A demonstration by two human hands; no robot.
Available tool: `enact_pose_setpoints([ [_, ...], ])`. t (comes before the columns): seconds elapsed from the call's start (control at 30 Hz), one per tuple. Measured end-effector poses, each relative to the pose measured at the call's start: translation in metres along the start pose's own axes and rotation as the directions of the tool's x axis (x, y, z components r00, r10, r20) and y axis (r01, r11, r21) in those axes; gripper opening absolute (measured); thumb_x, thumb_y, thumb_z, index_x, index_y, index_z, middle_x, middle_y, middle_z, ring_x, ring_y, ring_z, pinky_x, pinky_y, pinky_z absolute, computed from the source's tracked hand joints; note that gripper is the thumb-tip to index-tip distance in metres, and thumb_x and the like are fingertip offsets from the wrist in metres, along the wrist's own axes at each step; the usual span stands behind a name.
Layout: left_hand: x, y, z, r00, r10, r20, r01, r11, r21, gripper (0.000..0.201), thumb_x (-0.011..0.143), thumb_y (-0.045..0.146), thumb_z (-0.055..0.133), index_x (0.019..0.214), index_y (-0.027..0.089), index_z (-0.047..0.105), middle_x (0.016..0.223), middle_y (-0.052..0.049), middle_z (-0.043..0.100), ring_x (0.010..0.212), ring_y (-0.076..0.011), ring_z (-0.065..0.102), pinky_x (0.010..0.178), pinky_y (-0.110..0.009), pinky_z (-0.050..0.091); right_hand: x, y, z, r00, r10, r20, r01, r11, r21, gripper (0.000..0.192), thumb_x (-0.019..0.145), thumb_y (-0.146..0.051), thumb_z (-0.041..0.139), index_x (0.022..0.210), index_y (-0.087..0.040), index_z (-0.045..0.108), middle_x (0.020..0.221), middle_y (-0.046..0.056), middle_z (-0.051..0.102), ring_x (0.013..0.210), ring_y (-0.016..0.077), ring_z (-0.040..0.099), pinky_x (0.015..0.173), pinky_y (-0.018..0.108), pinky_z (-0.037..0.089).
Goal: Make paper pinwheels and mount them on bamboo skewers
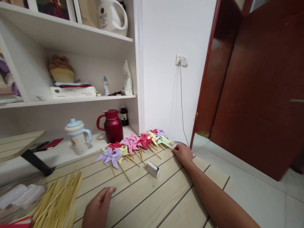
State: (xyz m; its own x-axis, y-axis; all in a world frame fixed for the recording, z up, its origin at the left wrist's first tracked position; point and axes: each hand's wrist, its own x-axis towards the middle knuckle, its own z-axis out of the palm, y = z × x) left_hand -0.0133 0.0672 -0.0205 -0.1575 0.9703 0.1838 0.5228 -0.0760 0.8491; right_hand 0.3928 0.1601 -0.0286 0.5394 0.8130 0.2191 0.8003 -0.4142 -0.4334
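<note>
Reaching far forward, the right hand [182, 154] lay palm down with fingers loosely closed at the end of a row of coloured paper pinwheels on thin wooden sticks [133, 145], touching the light green one; whether it gripped a stick could not be told. The left hand [98, 207] rested near, loosely curled and holding nothing, on the pale slatted wooden board [152, 196], just beside a heap of bare bamboo skewers [55, 201]; a small white box [153, 169] stood between the hands; a dark red jug [112, 125] stood behind the pinwheels.

The paper pinwheels [135, 144] are purple, red, pink, yellow and light green on tan sticks. The loose sticks [55, 201] are pale yellow. The jug [111, 125] is dark red; the cup [78, 137] is white with dots and a light-blue lid. The small box [152, 169] is white.
</note>
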Motion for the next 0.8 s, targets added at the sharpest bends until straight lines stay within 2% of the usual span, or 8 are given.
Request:
enact_pose_setpoints([
  [0.3, 0.002, -0.006, 0.003, 1.000, 0.007, 0.011, -0.007, 0.999, -0.046, 0.040, 0.070, 0.055, 0.053, 0.077, 0.023, 0.076, 0.090, -0.007, 0.079, 0.097, -0.0327, 0.071, 0.088, -0.040, 0.055, -0.002, 0.007, 0.005, 0.995, 0.090, -0.040, -0.086, 0.992, 0.089, 0.022, 0.077, -0.044, 0.063, 0.076, -0.024, 0.073, 0.083, 0.007, 0.075, 0.088, 0.0255, 0.068, 0.067, 0.030, 0.043],
  [0.53, -0.001, -0.007, 0.004, 1.000, 0.021, 0.019, -0.019, 0.996, -0.090, 0.040, 0.074, 0.054, 0.052, 0.078, 0.022, 0.076, 0.091, -0.007, 0.079, 0.097, -0.0314, 0.070, 0.088, -0.039, 0.053, -0.012, 0.010, 0.001, 0.990, 0.126, -0.064, -0.111, 0.973, 0.201, 0.025, 0.075, -0.044, 0.063, 0.068, -0.021, 0.072, 0.074, 0.008, 0.075, 0.080, 0.0289, 0.068, 0.061, 0.031, 0.040],
  [0.67, -0.002, -0.010, 0.006, 0.998, 0.054, 0.011, -0.053, 0.992, -0.111, 0.037, 0.078, 0.050, 0.052, 0.079, 0.022, 0.075, 0.091, -0.008, 0.079, 0.094, -0.0301, 0.071, 0.087, -0.038, 0.052, -0.028, 0.004, -0.012, 0.988, 0.111, -0.108, -0.071, 0.945, 0.319, 0.030, 0.075, -0.045, 0.061, 0.066, -0.019, 0.070, 0.065, 0.009, 0.072, 0.070, 0.0286, 0.066, 0.058, 0.032, 0.039],
  [0.8, -0.003, -0.012, 0.009, 0.996, 0.084, 0.027, -0.081, 0.989, -0.124, 0.034, 0.083, 0.046, 0.050, 0.079, 0.022, 0.074, 0.090, -0.007, 0.079, 0.090, -0.0272, 0.071, 0.083, -0.034, 0.051, -0.054, -0.028, -0.029, 0.981, 0.023, -0.192, 0.070, 0.885, 0.461, 0.034, 0.076, -0.048, 0.061, 0.071, -0.016, 0.071, 0.068, 0.010, 0.072, 0.069, 0.0276, 0.064, 0.061, 0.033, 0.041],
])
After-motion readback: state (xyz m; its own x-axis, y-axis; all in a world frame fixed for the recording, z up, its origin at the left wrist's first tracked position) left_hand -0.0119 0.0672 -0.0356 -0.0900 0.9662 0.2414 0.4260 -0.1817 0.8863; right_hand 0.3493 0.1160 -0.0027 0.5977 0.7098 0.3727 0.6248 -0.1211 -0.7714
